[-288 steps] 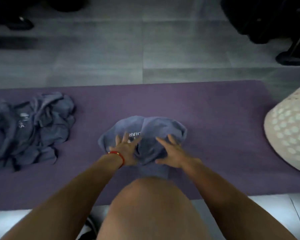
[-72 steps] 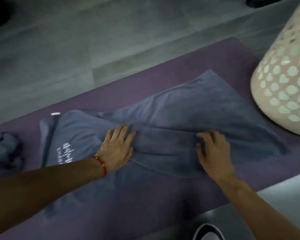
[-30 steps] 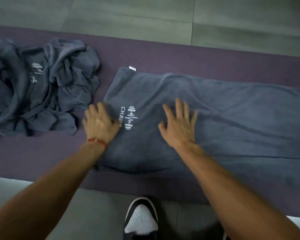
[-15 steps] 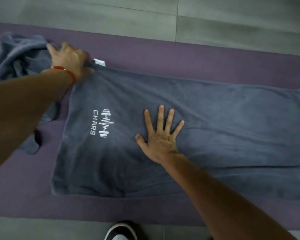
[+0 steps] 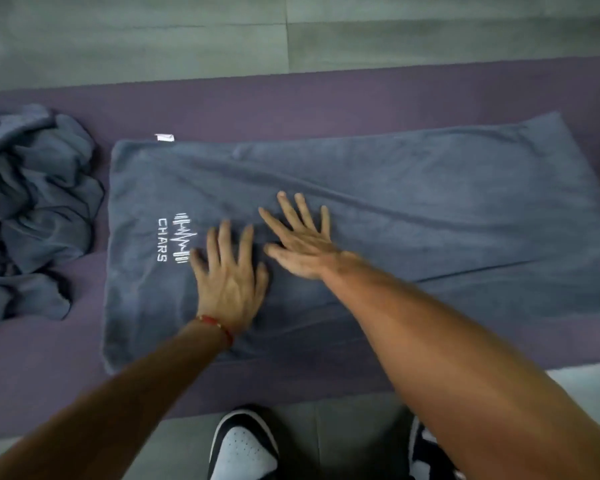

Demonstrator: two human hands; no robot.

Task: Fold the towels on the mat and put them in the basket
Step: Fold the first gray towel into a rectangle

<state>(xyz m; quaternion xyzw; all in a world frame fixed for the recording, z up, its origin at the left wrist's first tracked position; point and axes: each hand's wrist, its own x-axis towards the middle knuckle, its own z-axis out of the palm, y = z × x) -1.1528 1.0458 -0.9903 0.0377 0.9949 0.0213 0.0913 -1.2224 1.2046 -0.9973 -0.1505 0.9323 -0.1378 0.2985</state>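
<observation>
A grey-blue towel (image 5: 413, 209) with a white "CHARS" logo lies spread flat along the purple mat (image 5: 291, 98). My left hand (image 5: 229, 275), with a red band at the wrist, presses flat on the towel just right of the logo, fingers spread. My right hand (image 5: 302, 237) lies flat beside it, fingers straight and pointing away from me. A crumpled pile of grey-blue towels (image 5: 32, 209) sits on the mat at the left. The basket is out of view.
Grey floor tiles (image 5: 291, 32) stretch beyond the mat. My black-and-white shoes (image 5: 243, 445) stand on the floor at the mat's near edge. A small white tag (image 5: 164, 137) sticks out at the towel's far left corner.
My left hand has come back from the towel's far left corner and now presses flat near the logo. My right hand has shifted slightly right and further up the towel.
</observation>
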